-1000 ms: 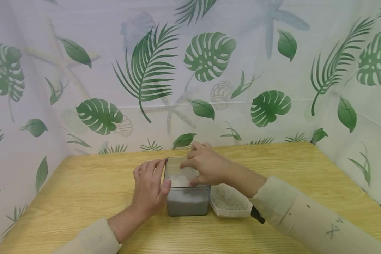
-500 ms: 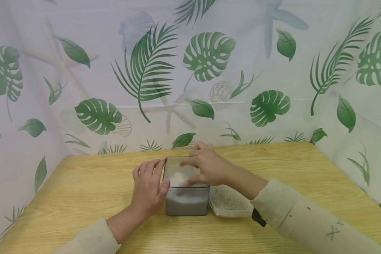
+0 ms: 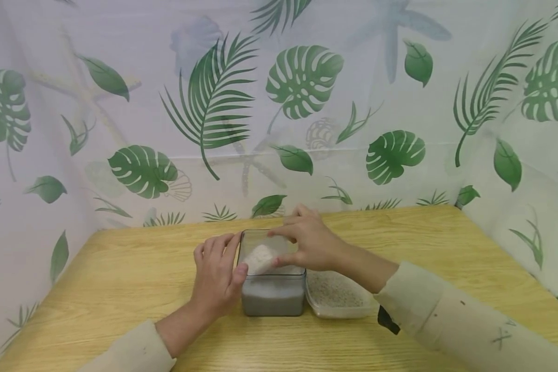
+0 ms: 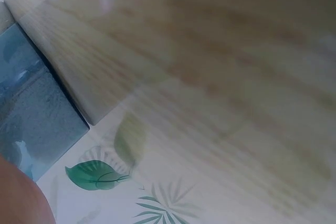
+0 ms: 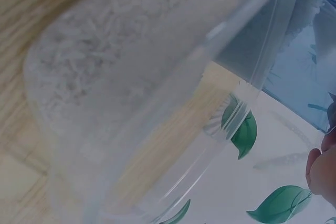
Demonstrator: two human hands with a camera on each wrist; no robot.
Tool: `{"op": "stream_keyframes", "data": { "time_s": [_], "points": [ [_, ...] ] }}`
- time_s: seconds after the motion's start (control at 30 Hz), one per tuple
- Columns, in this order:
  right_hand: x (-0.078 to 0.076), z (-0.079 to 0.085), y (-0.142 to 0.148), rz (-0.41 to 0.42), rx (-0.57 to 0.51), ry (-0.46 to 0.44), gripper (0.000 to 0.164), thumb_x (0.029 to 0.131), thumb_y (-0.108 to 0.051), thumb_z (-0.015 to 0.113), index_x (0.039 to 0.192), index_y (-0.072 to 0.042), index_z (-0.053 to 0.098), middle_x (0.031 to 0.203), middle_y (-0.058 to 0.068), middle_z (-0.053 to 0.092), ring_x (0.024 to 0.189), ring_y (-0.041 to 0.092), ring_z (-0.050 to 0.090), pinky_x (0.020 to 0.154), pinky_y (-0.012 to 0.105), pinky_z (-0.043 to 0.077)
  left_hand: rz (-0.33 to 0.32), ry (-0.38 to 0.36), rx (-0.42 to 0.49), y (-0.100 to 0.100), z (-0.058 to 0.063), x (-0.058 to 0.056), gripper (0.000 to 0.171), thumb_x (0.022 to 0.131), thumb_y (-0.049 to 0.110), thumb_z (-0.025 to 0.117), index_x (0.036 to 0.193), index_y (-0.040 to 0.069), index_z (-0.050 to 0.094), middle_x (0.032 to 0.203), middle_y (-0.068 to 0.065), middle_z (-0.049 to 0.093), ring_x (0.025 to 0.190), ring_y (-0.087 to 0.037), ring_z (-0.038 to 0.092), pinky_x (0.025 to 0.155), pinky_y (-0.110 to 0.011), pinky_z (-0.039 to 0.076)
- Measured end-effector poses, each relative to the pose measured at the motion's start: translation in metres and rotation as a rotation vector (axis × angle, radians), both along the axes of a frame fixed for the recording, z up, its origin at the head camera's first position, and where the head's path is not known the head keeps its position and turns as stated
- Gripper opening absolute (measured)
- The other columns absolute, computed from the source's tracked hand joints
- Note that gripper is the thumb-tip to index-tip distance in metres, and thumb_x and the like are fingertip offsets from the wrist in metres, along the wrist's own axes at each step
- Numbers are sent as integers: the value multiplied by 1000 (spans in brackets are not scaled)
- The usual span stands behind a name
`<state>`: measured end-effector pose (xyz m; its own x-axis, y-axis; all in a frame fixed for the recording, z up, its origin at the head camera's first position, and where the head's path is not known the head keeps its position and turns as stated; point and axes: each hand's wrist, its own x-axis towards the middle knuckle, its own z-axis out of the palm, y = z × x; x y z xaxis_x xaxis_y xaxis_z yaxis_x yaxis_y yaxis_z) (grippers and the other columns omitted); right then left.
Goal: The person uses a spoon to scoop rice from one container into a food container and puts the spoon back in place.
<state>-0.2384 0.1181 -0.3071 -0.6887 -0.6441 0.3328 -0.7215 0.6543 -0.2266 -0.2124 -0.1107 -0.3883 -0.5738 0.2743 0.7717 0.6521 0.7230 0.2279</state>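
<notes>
A grey see-through box [image 3: 273, 299] with pale, fine contents stands mid-table in the head view. My left hand [image 3: 217, 276] holds its left side, thumb at the near corner. Over its top reaches my right hand [image 3: 309, 240], with thumb and forefinger curved apart. A white, powdery-looking lump [image 3: 260, 258] shows beside the thumb, apparently held there; the exact grip is hidden. The box [image 4: 39, 95] is at the left edge of the left wrist view, near part of my left hand [image 4: 23, 198]. In the right wrist view, fingers of my right hand [image 5: 323, 169] show at the right edge.
A clear plastic tub [image 3: 341, 311] of pale, rice-like grains stands against the box's right side, under my right forearm. A small black object [image 3: 388, 320] shows below the right cuff. Leaf-printed cloth [image 3: 307, 124] hangs behind the wooden table [image 3: 135, 274].
The white lump has come into clearer view inside the box and looks higher and larger. My right hand has shifted slightly right. My left hand has stayed on the box.
</notes>
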Motion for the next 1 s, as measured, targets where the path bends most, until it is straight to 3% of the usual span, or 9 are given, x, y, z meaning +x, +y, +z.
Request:
{"op": "stream_keyframes", "data": {
  "time_s": [0.63,1.0],
  "points": [
    [10,-1,12,-33,-140,-6,56,78,-44,81,123,-13,71,70,-7,46,84,15,34,79,39,24,1,-2,4,0,0,-1,84,103,58,11,131,-5,60,119,-21,59,109,-35,48,92,-58,26],
    [11,0,24,-68,-188,-36,54,79,-40,81,125,-14,71,75,-6,55,84,13,36,78,36,28,0,-3,6,1,0,2,85,103,58,9,131,-5,59,119,-21,59,110,-35,48,93,-58,26]
  ]
}}
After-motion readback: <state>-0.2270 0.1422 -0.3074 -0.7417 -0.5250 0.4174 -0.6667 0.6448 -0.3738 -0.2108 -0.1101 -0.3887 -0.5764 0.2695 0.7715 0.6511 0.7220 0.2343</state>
